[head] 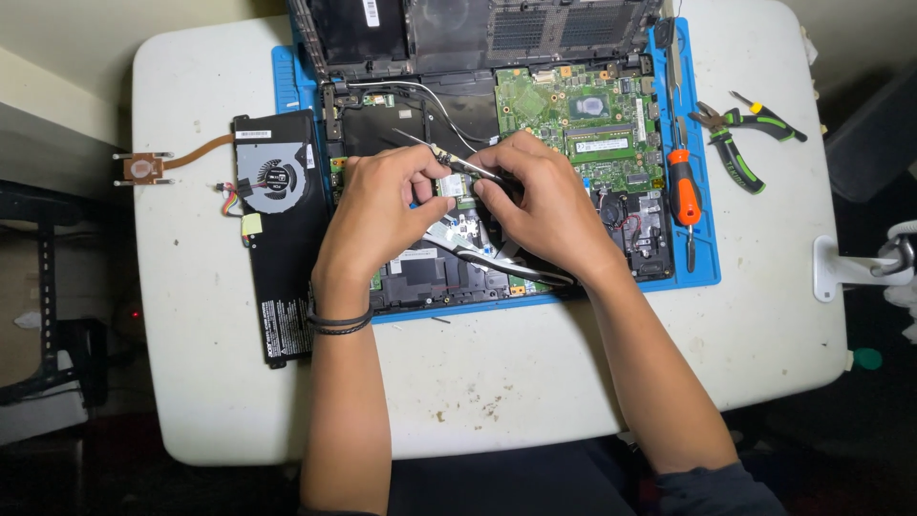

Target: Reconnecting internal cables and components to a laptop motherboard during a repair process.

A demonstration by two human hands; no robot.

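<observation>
Steel tweezers (pixel 449 158), pinched in the right hand (pixel 544 205), meet a small wireless card (pixel 453 185) that the left hand (pixel 387 205) steadies inside the opened laptop (pixel 497 162); a slip could likely scratch the green motherboard (pixel 573 110) beyond the grip.

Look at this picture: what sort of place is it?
Probably a small electronics repair bench: an opened laptop on a blue work mat, a removed cooling fan, and a screwdriver with pliers alongside.

Slim metal tweezers (pixel 449 158) lie slanted over a small silver card (pixel 452 184).
</observation>
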